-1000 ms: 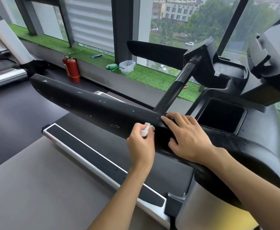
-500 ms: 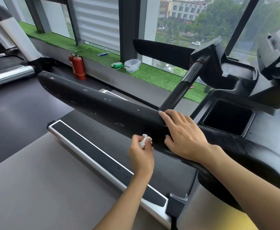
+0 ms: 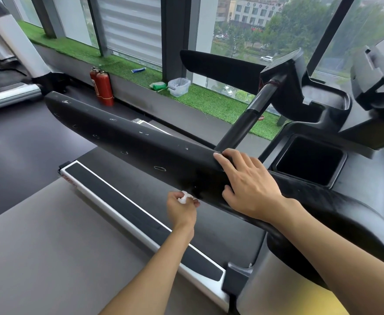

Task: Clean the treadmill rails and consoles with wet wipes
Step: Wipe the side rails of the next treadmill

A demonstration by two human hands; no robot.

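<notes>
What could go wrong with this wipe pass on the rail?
1. The wet wipe is wadded small in the left hand, so it may miss much of the rail.
2. The right hand rests on the rail; that patch likely stays unwiped.
3. The wad sits at the rail's lower edge and could slip onto the belt.

Tall glass windows (image 3: 243, 30) w/ dark metal frames run from 10 to 2 o'clock; white slatted roller blind (image 3: 129, 26) at 11. Outside: pale multi-storey bldg (image 3: 250, 10), green trees (image 3: 300, 23), flat grey daylight. Green artificial-turf ledge (image 3: 209, 103) below the glass holds clear plastic tub (image 3: 178, 87), green packet (image 3: 158, 85), blue-white tube (image 3: 138, 70), all approx 12. Two red fire extinguishers (image 3: 104, 87) stand against the ledge at 11. Dark grey floor (image 3: 16, 151) at 9.
</notes>
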